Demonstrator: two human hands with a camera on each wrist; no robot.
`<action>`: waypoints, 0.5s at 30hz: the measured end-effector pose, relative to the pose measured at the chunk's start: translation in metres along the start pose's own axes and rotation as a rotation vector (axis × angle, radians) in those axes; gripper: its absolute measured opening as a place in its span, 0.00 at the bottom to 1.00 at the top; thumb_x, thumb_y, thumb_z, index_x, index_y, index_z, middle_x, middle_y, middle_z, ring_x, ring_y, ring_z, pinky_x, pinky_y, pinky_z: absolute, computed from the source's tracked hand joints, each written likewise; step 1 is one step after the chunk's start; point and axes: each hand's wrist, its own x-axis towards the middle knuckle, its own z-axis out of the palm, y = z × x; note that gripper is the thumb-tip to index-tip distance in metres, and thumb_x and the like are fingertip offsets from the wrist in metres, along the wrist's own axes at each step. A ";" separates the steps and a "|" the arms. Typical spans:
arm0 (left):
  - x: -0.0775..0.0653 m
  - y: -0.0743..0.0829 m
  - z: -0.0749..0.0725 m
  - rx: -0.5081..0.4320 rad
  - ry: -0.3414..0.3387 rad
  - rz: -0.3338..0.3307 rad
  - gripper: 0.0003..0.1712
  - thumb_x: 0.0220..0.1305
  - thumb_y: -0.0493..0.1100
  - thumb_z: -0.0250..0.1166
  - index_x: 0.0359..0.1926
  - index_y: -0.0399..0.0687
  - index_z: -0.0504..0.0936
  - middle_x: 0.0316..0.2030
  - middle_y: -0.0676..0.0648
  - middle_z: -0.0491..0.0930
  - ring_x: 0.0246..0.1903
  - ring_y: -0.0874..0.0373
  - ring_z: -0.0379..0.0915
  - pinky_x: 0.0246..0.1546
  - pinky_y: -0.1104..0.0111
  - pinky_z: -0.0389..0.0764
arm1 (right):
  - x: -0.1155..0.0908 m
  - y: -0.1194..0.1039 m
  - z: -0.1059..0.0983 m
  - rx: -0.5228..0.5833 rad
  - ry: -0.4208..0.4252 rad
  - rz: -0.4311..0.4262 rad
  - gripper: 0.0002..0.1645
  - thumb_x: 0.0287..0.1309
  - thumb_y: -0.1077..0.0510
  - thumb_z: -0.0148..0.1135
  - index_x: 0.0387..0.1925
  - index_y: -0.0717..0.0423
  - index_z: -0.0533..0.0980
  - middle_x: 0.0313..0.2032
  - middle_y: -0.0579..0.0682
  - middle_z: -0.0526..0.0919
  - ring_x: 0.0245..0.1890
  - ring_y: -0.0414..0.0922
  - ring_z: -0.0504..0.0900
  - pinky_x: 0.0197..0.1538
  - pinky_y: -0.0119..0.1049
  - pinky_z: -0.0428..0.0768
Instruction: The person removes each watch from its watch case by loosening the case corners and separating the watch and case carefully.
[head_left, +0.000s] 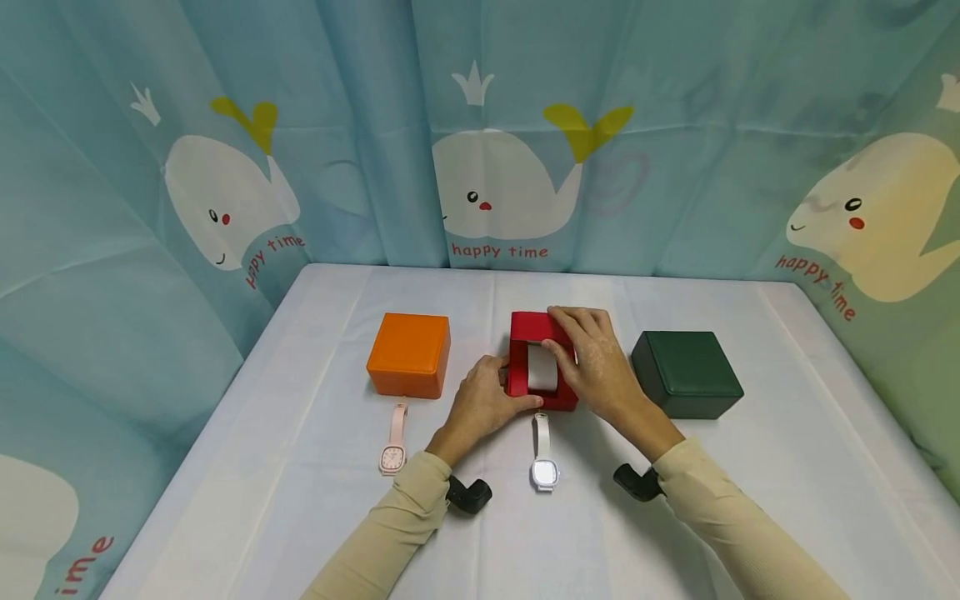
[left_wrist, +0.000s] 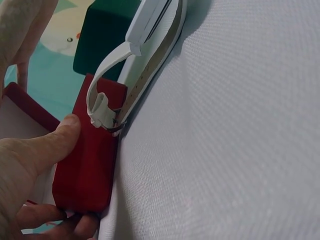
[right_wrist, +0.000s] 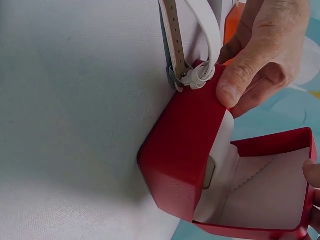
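Observation:
A red watch box (head_left: 522, 327) stands with its lid raised in the middle of the table. Inside it shows a pale grey cushion (head_left: 542, 368). My left hand (head_left: 480, 404) grips the base at its near left corner, thumb on the front wall (left_wrist: 86, 155) and fingers around the side. At the box's right, my right hand (head_left: 603, 367) pinches the raised lid (right_wrist: 272, 192) by its edge, thumb on the inner side; its other fingers are partly cut off in the right wrist view. Just in front of the box lies a white watch (head_left: 544, 473), its strap end close to the front wall.
To the left sits a closed orange box (head_left: 408, 354), with a pink watch (head_left: 393, 458) lying in front of it. A closed dark green box (head_left: 686, 375) stands on the right, near my right forearm. Behind the white-covered table (head_left: 315, 500) hangs a blue whale-print curtain (head_left: 360, 167).

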 end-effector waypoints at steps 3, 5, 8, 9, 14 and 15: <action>0.000 -0.001 0.001 -0.003 -0.002 -0.003 0.47 0.50 0.55 0.82 0.64 0.32 0.75 0.54 0.39 0.77 0.47 0.47 0.76 0.49 0.56 0.79 | -0.001 0.000 0.001 -0.002 0.000 0.006 0.33 0.62 0.61 0.71 0.67 0.62 0.73 0.61 0.59 0.75 0.61 0.56 0.67 0.59 0.53 0.76; 0.000 -0.001 0.001 -0.005 -0.002 -0.003 0.47 0.50 0.55 0.82 0.64 0.32 0.75 0.55 0.39 0.77 0.47 0.47 0.76 0.49 0.56 0.79 | -0.001 0.001 0.002 -0.001 0.000 0.007 0.32 0.62 0.61 0.71 0.67 0.62 0.73 0.61 0.58 0.75 0.61 0.55 0.67 0.60 0.53 0.76; 0.001 -0.002 0.001 -0.003 0.002 0.006 0.47 0.50 0.55 0.82 0.65 0.32 0.75 0.54 0.40 0.77 0.47 0.47 0.76 0.48 0.56 0.79 | -0.001 0.001 0.002 0.002 0.002 0.007 0.32 0.63 0.60 0.70 0.67 0.62 0.73 0.61 0.58 0.75 0.61 0.55 0.67 0.60 0.53 0.75; 0.001 -0.003 0.002 -0.003 0.003 0.010 0.47 0.51 0.55 0.82 0.65 0.32 0.75 0.54 0.40 0.77 0.47 0.47 0.76 0.48 0.56 0.79 | -0.001 0.001 0.002 0.005 0.002 0.007 0.32 0.63 0.60 0.70 0.67 0.62 0.73 0.61 0.58 0.75 0.61 0.55 0.67 0.60 0.53 0.75; 0.001 -0.004 0.002 0.002 0.003 0.029 0.47 0.51 0.55 0.82 0.65 0.32 0.75 0.54 0.40 0.77 0.46 0.48 0.76 0.47 0.56 0.79 | -0.002 0.002 0.003 0.016 0.007 0.007 0.31 0.64 0.60 0.70 0.66 0.62 0.73 0.61 0.58 0.75 0.62 0.56 0.66 0.60 0.54 0.75; 0.001 -0.005 0.002 0.004 0.003 0.032 0.47 0.51 0.55 0.82 0.65 0.32 0.75 0.54 0.40 0.77 0.46 0.48 0.76 0.47 0.57 0.79 | -0.002 0.002 0.004 0.018 0.008 0.006 0.31 0.64 0.60 0.70 0.66 0.62 0.73 0.61 0.58 0.75 0.62 0.56 0.66 0.60 0.54 0.75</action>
